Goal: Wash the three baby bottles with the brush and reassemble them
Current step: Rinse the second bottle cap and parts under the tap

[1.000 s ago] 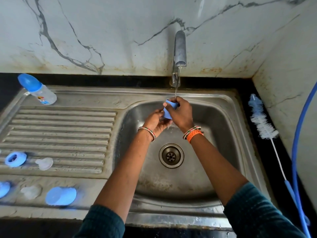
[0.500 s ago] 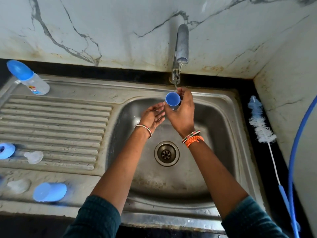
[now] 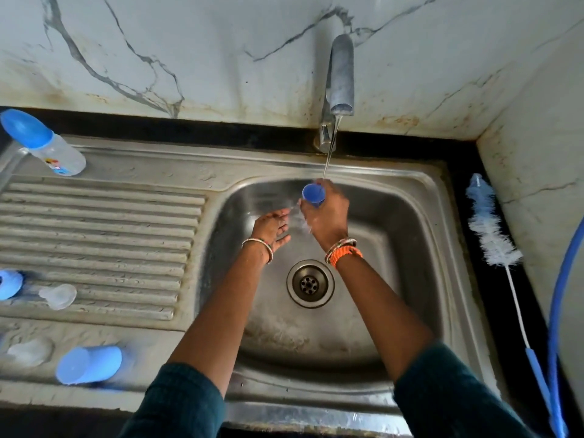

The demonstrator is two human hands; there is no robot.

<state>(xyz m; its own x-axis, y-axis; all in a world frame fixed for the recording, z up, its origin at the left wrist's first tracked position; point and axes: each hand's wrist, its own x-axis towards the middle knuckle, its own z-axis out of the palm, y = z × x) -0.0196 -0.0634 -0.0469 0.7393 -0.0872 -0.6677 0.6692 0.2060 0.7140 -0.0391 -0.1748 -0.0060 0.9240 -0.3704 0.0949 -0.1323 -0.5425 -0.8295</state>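
My right hand [image 3: 325, 216] grips a small blue bottle cap [image 3: 313, 194] mouth-up under the thin stream from the tap [image 3: 340, 77], over the sink basin [image 3: 395, 248]. My left hand [image 3: 271, 227] hangs beside it, palm up, fingers relaxed, holding nothing. An assembled baby bottle [image 3: 44, 143] with a blue cap lies at the far left of the drainboard. A second blue cap [image 3: 89, 364] lies on its side near the front edge. A blue ring [image 3: 8, 284] and clear teats [image 3: 58, 295] [image 3: 30, 352] rest on the drainboard. The bottle brush [image 3: 493, 235] lies right of the sink.
The ribbed drainboard [image 3: 104, 235] fills the left side. The drain [image 3: 310, 283] sits at the basin's middle. A blue hose [image 3: 559, 298] curves down the right wall. A marble wall stands behind and to the right.
My left hand has let go of the blue cap and dropped lower and left. My right hand now holds the cap alone, turned mouth-up under the water.
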